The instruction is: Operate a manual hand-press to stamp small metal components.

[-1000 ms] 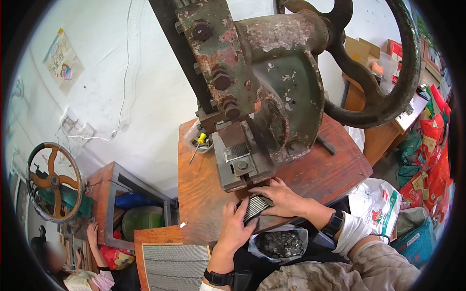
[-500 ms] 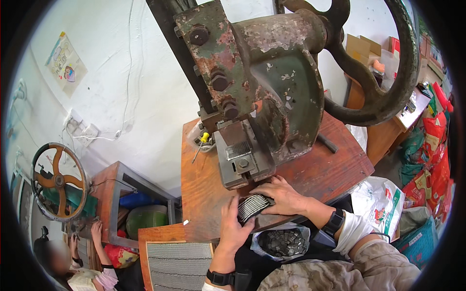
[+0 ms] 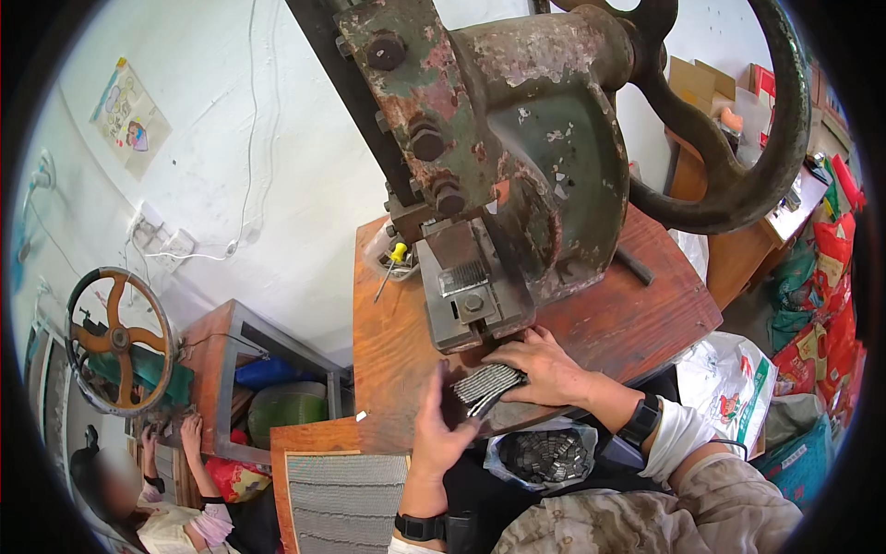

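Note:
A small stack of thin, ribbed, silver-and-dark metal strips (image 3: 486, 385) lies between my two hands at the table's near edge, below the press. My left hand (image 3: 437, 427) cups its left end, the fingers stretched upward along it and the thumb at its lower edge. My right hand (image 3: 546, 371) is closed around the right end, fingers over the top. Just beyond my hands stands a worn green hand press (image 3: 554, 157), its metal die block (image 3: 473, 300) on the wooden table. Below the right hand, a plastic-lined container (image 3: 494, 468) holds many similar small metal pieces.
A yellow-handled screwdriver (image 3: 391, 265) leans in a tub behind the die. A dark bar (image 3: 635, 266) lies right of the press. A framed panel of grey rows (image 3: 346, 499) sits at lower left. Another person (image 3: 166, 517) works at a second handwheel machine (image 3: 120, 340) at far left.
The stack has turned in my hands, showing more of its ribbed top and near edge. My left fingers have straightened somewhat. The whole view has shifted slightly.

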Demonstrator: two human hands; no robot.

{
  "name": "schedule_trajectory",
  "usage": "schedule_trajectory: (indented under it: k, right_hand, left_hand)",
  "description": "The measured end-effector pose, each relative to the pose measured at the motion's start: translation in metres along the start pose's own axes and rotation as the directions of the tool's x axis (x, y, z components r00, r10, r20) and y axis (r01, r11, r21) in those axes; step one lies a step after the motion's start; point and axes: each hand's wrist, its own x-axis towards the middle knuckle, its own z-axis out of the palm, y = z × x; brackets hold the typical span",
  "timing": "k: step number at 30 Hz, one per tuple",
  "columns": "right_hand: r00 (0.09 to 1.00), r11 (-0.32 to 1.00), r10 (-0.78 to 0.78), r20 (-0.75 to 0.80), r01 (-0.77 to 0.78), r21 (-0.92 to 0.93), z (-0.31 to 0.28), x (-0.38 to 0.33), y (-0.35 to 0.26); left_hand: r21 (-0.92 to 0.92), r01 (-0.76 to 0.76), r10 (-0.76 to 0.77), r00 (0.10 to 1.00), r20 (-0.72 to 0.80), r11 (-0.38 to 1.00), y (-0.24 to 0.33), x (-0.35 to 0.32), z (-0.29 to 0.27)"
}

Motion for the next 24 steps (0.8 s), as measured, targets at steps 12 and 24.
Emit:
schedule_trajectory:
  k: [12,24]
  right_hand:
    - [0.996,0.999,-0.031,-0.082,0.03,-0.01,-0.002,-0.001,-0.001]
    - [0.986,0.989,-0.141,-0.089,0.136,-0.059,-0.009,-0.024,0.01]
  left_hand:
    - [0.691,-0.285,0.119,0.953,0.279,0.664,0.006,0.01,0.012]
    - [0.381,0.224,-0.117,0.951,-0.285,0.897,0.068,0.046,-0.038]
